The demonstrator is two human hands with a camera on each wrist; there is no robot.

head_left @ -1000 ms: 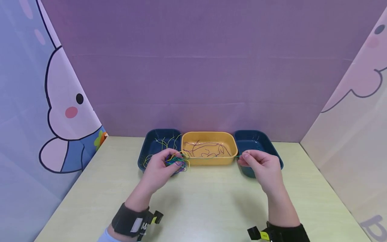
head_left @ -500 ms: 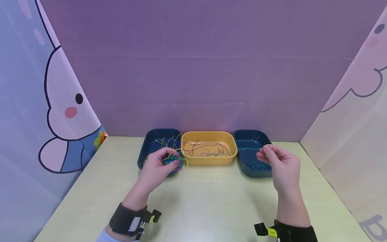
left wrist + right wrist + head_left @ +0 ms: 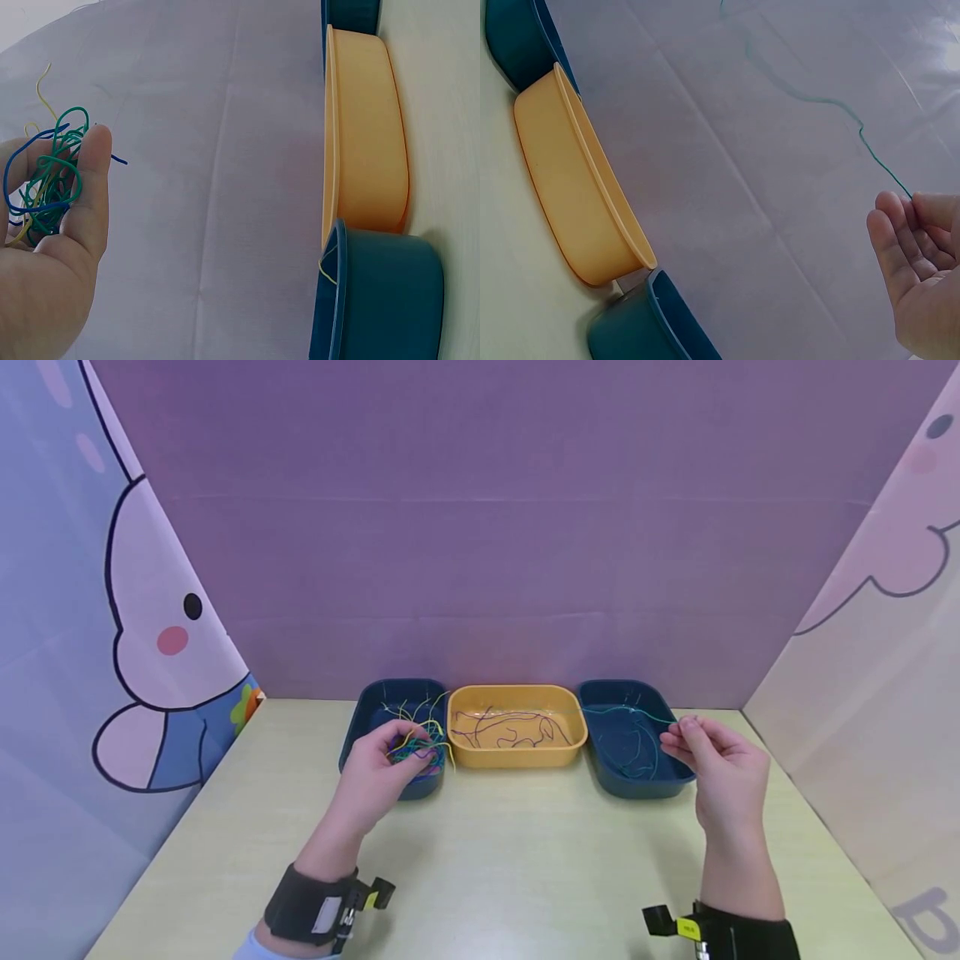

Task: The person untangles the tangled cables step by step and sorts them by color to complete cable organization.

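My left hand (image 3: 375,777) holds a tangled bundle of strings (image 3: 411,752) in green, blue, yellow and purple over the left dark blue bin (image 3: 358,710). In the left wrist view, its thumb and fingers curl round the tangle (image 3: 52,180). My right hand (image 3: 723,772) pinches one end of a single green string (image 3: 626,708) between thumb and forefinger, beside the right dark blue bin (image 3: 637,789). That string trails leftward in the air towards the yellow bin (image 3: 517,760); I see no link to the bundle. Part of it is blurred in the right wrist view.
Three bins stand side by side against the purple backdrop (image 3: 480,552) on the pale table (image 3: 517,860). Yellow strings (image 3: 405,710) lie in the left bin, purple ones (image 3: 517,731) in the yellow bin and green ones (image 3: 637,764) in the right bin. Printed cloth hangs at both sides.
My right hand has moved right, drawing the green string away from the bundle; the string now sags more loosely over the right bin. My left hand has shifted slightly left with the bundle.
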